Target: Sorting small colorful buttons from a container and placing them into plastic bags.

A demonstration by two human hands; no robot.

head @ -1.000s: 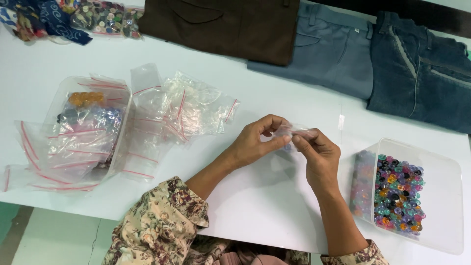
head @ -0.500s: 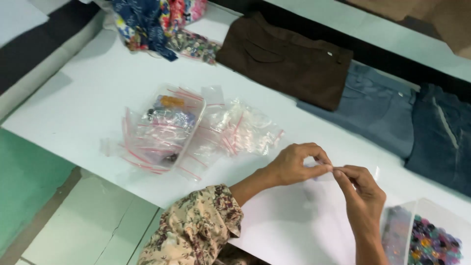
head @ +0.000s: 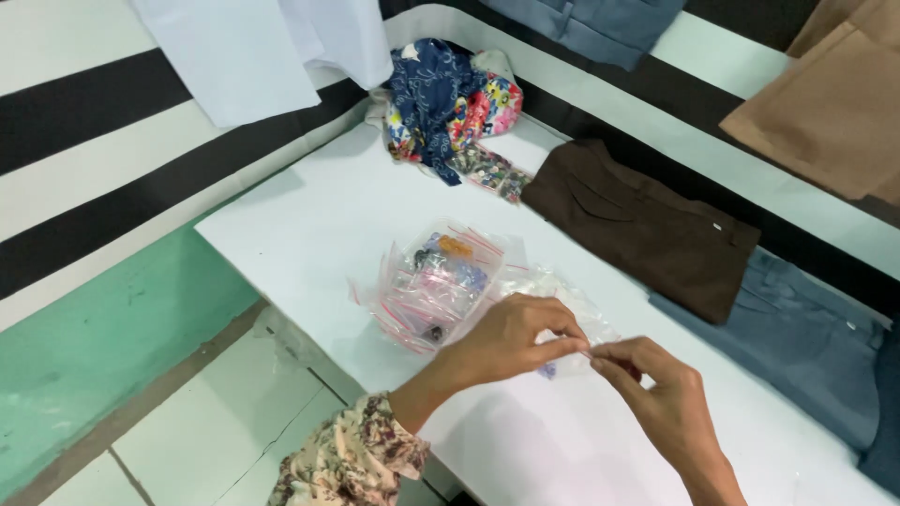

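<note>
White table fills the middle of the view, running from 9 o'clock down to 5 o'clock. Tiled floor lies at 7 o'clock, with a green band of wall beside it.

Folded garments line the far edge of the table: a brown one at 1 o'clock, a grey-blue one at 3 o'clock, just beside it. A bundle of blue flowered cloth sits at 12 o'clock. Pale cloth hangs at 11 o'clock.

At centre, a heap of clear zip bags with red seal strips lies on the table; small coloured pieces show through them. More clear bags lie touching its 3 o'clock side.

Left hand comes in from 6 o'clock, its sleeve in a flowered print. Right hand comes in from 5 o'clock. Fingertips of both meet just below centre, toward 4 o'clock.

Between them is a small clear bag, held just above the table, near the loose bags. Left thumb and forefinger are closed on its one end; right thumb and forefinger are closed on the other. Other fingers are curled loosely. The bag is thin and mostly hidden by the fingers; contents cannot be told for sure, though a bluish speck shows beneath the left hand.
</note>
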